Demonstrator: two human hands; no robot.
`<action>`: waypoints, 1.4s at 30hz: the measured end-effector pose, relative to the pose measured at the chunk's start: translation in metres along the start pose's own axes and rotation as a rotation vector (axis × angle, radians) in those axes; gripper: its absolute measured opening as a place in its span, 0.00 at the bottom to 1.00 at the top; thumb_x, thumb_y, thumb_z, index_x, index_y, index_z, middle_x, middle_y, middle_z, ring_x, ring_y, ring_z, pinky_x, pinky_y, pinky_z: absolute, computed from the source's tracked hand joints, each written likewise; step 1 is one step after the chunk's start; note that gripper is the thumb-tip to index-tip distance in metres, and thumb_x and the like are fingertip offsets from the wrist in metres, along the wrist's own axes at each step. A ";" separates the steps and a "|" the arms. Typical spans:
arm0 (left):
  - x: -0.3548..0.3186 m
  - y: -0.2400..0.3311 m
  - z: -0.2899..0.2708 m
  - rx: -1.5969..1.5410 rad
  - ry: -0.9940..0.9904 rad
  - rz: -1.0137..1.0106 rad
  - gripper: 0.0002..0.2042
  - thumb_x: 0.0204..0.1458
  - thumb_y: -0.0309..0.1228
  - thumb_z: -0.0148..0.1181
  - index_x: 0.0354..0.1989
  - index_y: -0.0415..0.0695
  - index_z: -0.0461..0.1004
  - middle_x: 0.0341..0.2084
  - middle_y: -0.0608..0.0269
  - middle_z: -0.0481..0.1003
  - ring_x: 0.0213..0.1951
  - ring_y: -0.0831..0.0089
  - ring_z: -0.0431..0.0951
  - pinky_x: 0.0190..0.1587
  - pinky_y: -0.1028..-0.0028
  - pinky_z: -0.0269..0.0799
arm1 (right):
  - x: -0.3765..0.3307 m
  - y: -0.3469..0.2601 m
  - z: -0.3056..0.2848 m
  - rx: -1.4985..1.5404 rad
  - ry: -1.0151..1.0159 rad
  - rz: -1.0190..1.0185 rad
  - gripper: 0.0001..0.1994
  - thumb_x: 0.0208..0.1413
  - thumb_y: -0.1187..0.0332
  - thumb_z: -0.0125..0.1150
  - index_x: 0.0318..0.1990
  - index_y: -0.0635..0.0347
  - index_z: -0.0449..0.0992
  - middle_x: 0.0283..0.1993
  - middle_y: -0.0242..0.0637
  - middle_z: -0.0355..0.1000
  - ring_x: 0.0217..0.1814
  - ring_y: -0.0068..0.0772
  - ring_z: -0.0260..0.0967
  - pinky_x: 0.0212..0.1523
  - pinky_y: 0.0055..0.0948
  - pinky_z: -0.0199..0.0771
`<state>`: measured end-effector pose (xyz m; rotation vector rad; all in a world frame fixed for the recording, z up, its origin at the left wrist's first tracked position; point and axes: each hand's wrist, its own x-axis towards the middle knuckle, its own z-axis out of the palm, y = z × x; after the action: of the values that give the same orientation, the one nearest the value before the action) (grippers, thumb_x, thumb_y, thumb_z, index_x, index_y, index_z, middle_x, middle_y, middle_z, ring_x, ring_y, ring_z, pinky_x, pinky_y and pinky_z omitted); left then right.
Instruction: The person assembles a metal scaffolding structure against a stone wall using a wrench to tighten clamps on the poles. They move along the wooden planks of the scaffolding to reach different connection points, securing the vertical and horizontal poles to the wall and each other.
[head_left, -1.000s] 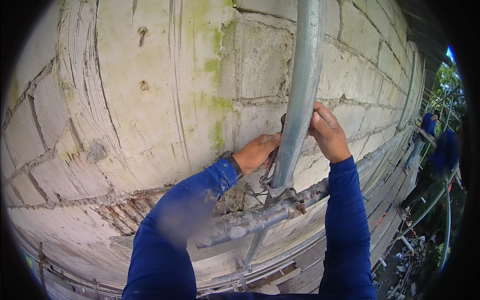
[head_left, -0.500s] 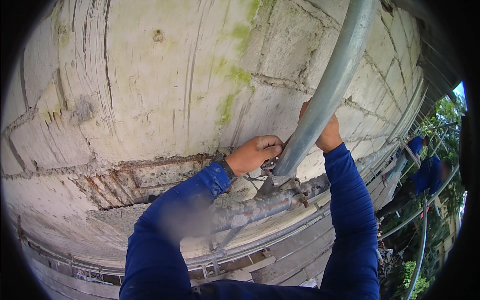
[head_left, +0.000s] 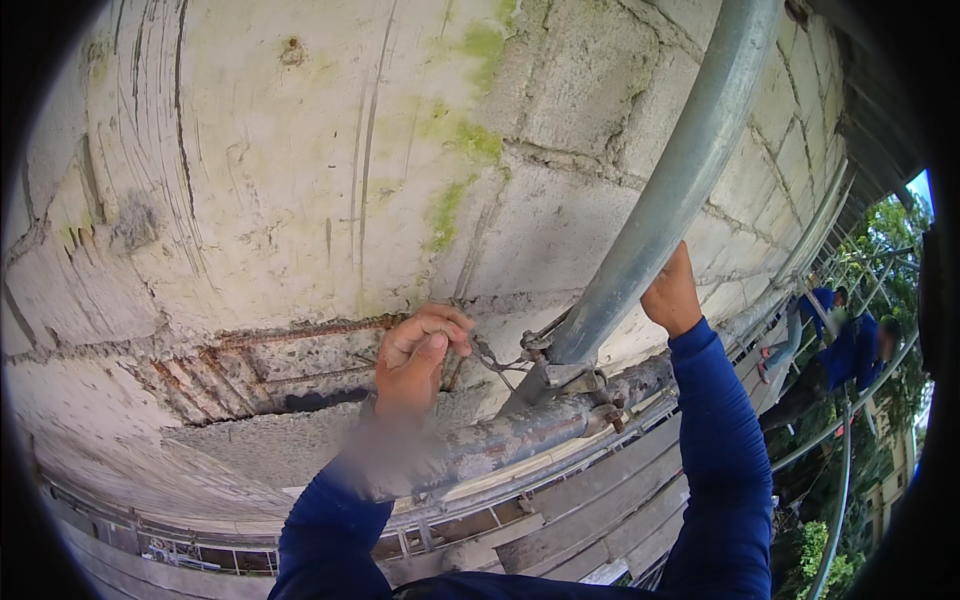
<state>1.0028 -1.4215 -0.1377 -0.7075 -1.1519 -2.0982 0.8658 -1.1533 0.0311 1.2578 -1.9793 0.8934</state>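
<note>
My left hand (head_left: 415, 350) is raised in front of the broken wall, its fingers curled and the thumb bent. Its fingertips are beside a twisted metal wire (head_left: 490, 355), and I cannot make out what they hold. That wire runs to the foot of a thick grey steel pole (head_left: 665, 200), where it is wound near a clamp (head_left: 600, 390). My right hand (head_left: 672, 295) is at the far side of the pole, with its fingers hidden behind it. Below, a rough horizontal pipe (head_left: 510, 435) passes under the clamp.
A pale block wall (head_left: 290, 160) with green stains fills the back. Rusty rebar (head_left: 300, 335) shows in a broken recess. Scaffold planks (head_left: 580, 510) lie below. At the right, people in blue (head_left: 850, 350) are among scaffold poles, with trees beyond.
My left hand has moved left, away from the pole, uncovering the wire at its foot. My right hand has shifted slightly down and right behind the pole.
</note>
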 end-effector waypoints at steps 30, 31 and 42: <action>-0.042 -0.059 -0.021 -0.732 0.020 -0.216 0.16 0.70 0.35 0.50 0.57 0.37 0.74 0.54 0.53 0.77 0.50 0.65 0.79 0.56 0.62 0.75 | -0.023 0.080 0.012 -0.066 -0.197 0.243 0.05 0.68 0.68 0.59 0.41 0.58 0.71 0.34 0.26 0.65 0.39 0.20 0.66 0.46 0.22 0.71; -0.045 -0.060 -0.020 -0.732 -0.002 -0.219 0.16 0.70 0.35 0.49 0.57 0.37 0.74 0.54 0.53 0.77 0.50 0.66 0.79 0.55 0.62 0.75 | -0.036 0.089 0.012 0.023 -0.155 0.301 0.05 0.67 0.68 0.59 0.41 0.58 0.71 0.34 0.26 0.66 0.40 0.20 0.67 0.46 0.22 0.71; -0.036 -0.046 0.003 0.079 0.023 -0.414 0.15 0.66 0.27 0.52 0.58 0.35 0.74 0.47 0.55 0.78 0.41 0.71 0.79 0.48 0.71 0.75 | -0.043 0.051 0.005 0.111 -0.736 0.853 0.18 0.73 0.57 0.45 0.48 0.62 0.76 0.32 0.37 0.74 0.26 0.26 0.72 0.25 0.28 0.74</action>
<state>0.9926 -1.3895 -0.1862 -0.4325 -1.4578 -2.3711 0.8330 -1.1200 -0.0162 0.8200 -3.2147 0.9977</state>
